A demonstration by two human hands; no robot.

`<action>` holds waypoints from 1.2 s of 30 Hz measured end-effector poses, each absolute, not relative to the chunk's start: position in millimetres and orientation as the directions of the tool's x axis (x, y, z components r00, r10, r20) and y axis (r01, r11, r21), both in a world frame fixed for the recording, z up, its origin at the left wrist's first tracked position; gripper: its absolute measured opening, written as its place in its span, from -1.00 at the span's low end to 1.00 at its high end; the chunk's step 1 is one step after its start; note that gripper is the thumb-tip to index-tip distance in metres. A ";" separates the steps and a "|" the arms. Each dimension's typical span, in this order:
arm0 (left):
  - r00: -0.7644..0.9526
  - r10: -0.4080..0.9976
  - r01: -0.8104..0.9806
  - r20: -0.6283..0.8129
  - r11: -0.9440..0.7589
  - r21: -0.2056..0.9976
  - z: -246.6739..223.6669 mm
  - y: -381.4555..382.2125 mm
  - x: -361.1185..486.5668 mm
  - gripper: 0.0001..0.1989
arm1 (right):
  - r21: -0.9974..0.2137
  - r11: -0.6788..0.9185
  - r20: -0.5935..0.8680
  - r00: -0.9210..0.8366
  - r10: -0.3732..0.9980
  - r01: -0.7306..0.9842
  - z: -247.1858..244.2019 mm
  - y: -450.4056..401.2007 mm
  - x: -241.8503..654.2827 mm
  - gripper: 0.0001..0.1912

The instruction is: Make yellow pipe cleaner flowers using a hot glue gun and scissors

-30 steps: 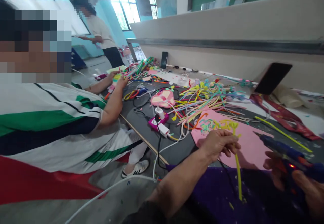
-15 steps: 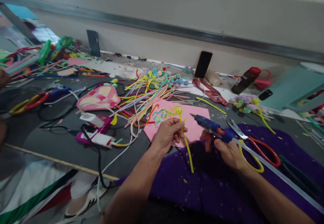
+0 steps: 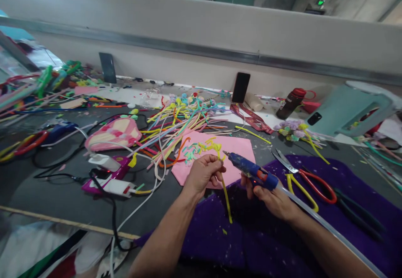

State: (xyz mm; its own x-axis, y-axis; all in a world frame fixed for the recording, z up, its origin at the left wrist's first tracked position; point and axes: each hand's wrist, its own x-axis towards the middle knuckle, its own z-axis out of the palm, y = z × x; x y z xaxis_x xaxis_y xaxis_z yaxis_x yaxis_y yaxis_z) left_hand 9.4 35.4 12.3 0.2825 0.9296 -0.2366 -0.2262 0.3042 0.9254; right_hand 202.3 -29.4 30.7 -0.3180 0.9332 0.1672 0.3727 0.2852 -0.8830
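Between its thumb and fingers, my left hand [image 3: 205, 172] pinches a yellow pipe cleaner [image 3: 226, 198]; its upper end is bent into a small flower-like shape and its tail hangs down. My right hand [image 3: 272, 196] is wrapped round a blue hot glue gun [image 3: 253, 170], a long clear glue stick [image 3: 326, 225] trailing from its back. The gun's metal nozzle points left, close beside the yellow pipe cleaner; whether they touch I cannot tell. Beneath both lies a pink sheet [image 3: 240, 146], with short green and yellow cut pieces [image 3: 191, 152] scattered on it.
Red-and-yellow-handled scissors [image 3: 295, 170] and dark-handled pliers [image 3: 358, 215] rest on a purple cloth [image 3: 339, 169] at the right. Bundled pipe cleaners [image 3: 185, 119] lie behind the sheet. Left of it are a purple power strip [image 3: 117, 169] with cables and a pink piece [image 3: 114, 133]. A bottle [image 3: 290, 104] stands behind.
The camera view has tilted up and shifted a little, so everything sits lower and more to the left. The glue gun's nozzle is slightly nearer the yellow pipe cleaner. Both grips are unchanged.
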 end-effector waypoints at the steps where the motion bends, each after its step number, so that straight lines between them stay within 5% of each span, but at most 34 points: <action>1: 0.286 0.928 -0.220 -0.237 0.304 0.927 12.8 35.1 9.7 -0.80 | -0.885 0.280 0.163 -0.314 0.935 0.373 31.0 -29.4 202.0 -0.65; 36: 0.336 0.915 -0.183 -0.225 0.298 0.937 12.9 30.8 11.2 -0.79 | -0.823 0.240 0.118 -0.259 0.959 0.514 21.8 -27.7 204.7 -0.58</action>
